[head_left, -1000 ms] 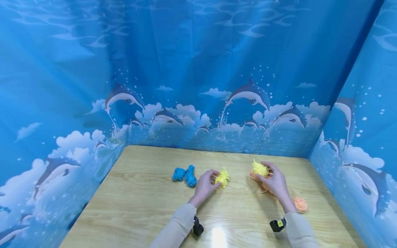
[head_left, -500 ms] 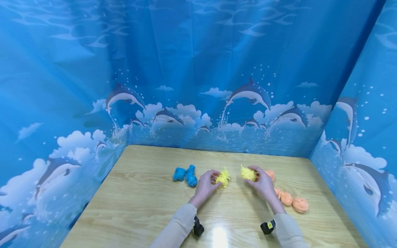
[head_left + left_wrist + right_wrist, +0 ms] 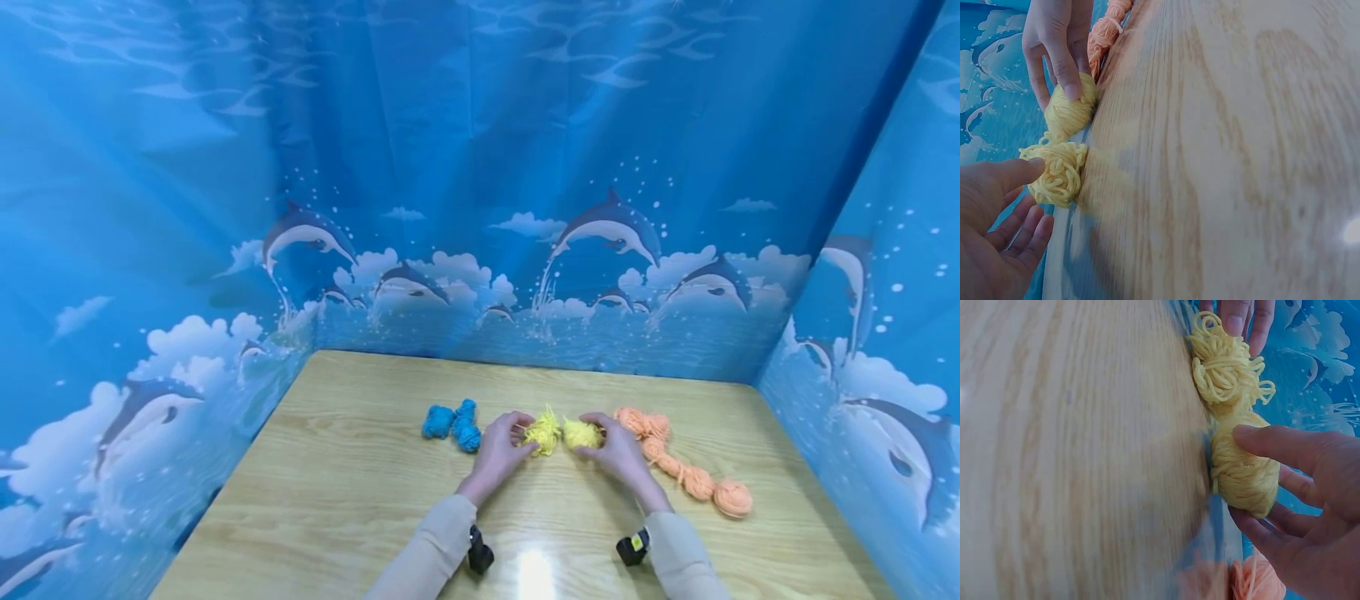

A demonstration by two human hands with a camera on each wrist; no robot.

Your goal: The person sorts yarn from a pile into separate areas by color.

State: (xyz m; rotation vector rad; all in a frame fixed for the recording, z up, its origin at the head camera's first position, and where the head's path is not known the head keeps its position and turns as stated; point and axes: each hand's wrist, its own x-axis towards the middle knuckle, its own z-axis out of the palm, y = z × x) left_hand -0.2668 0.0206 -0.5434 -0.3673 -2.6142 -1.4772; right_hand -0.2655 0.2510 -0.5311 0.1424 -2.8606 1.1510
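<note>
In the head view my left hand [image 3: 497, 458] is at the left one of two yellow yarn balls [image 3: 543, 432], its loops sticking out. The left wrist view shows the thumb on this loopy yarn ball [image 3: 1057, 174], with the other fingers loosely bent beside it. My right hand [image 3: 621, 457] holds the second, smoother yellow yarn ball [image 3: 581, 434] between thumb and fingers. From the right wrist, this smoother ball [image 3: 1244, 472] lies end to end with the loopy one, close over the wooden table [image 3: 1085, 456].
Left of my hands lie small blue yarn balls [image 3: 452, 423] close together. Beyond my right hand, several peach yarn balls [image 3: 697, 482] form a bent row on the table [image 3: 360, 500]. A blue dolphin-print curtain [image 3: 465, 167] stands behind the table and along its sides.
My right hand has carried its yellow yarn ball leftward from over the peach yarn to beside the other yellow ball. The peach row is now uncovered. My left hand has stayed nearly still.
</note>
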